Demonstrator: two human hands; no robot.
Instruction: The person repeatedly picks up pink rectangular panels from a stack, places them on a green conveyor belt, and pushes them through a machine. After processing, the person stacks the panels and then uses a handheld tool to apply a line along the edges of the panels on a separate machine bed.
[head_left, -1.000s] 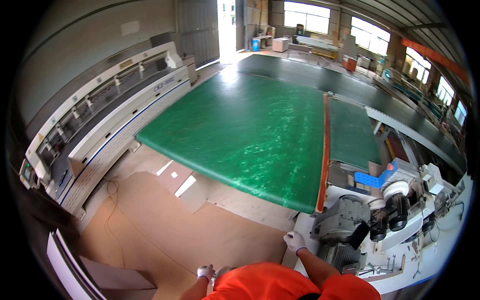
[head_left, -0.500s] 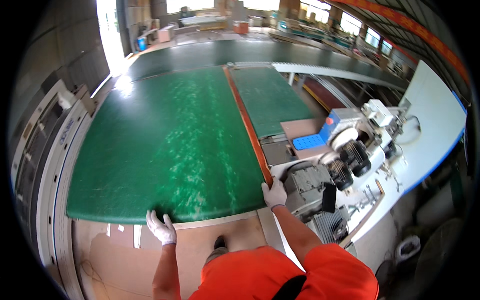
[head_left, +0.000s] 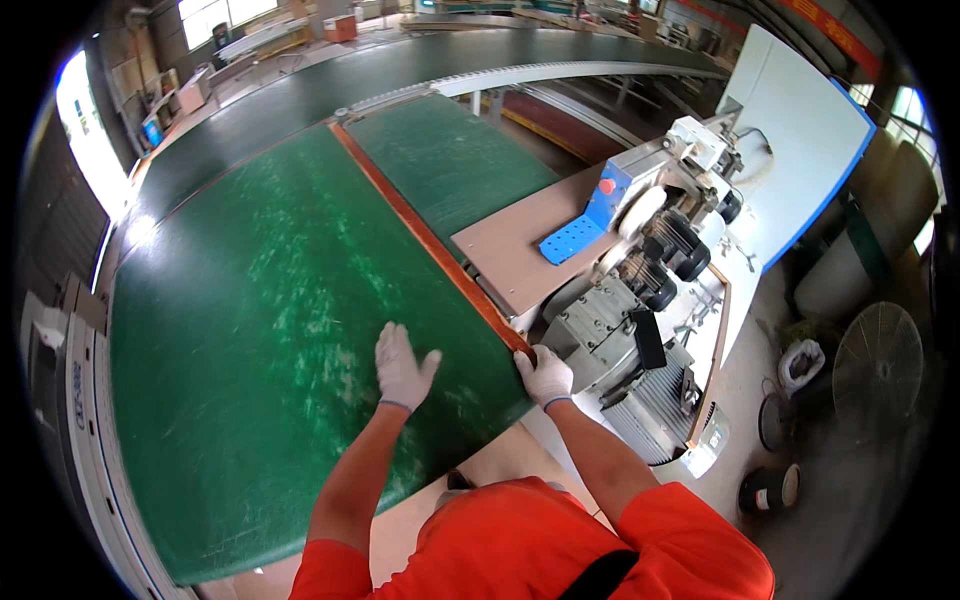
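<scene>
Gloved hands on big green panel at the machine's edge.

The green panel (head_left: 260, 330) lay flat and wide, filling the left and middle of the view; its near right corner sat just beside the grey motor housing (head_left: 610, 345). Left hand (head_left: 402, 365), in a white glove, rested palm-down on the panel's surface, fingers spread, gripping nothing. Right hand (head_left: 545, 375), also gloved, closed around the panel's near right corner, where an orange-brown edge strip (head_left: 430, 240) ran along the panel's right side. Beyond that strip lay a narrower green sheet (head_left: 445, 160) and a brown board (head_left: 530, 250), with a blue perforated bracket (head_left: 570, 238) on the board. Orange sleeves showed at the bottom edge.
</scene>
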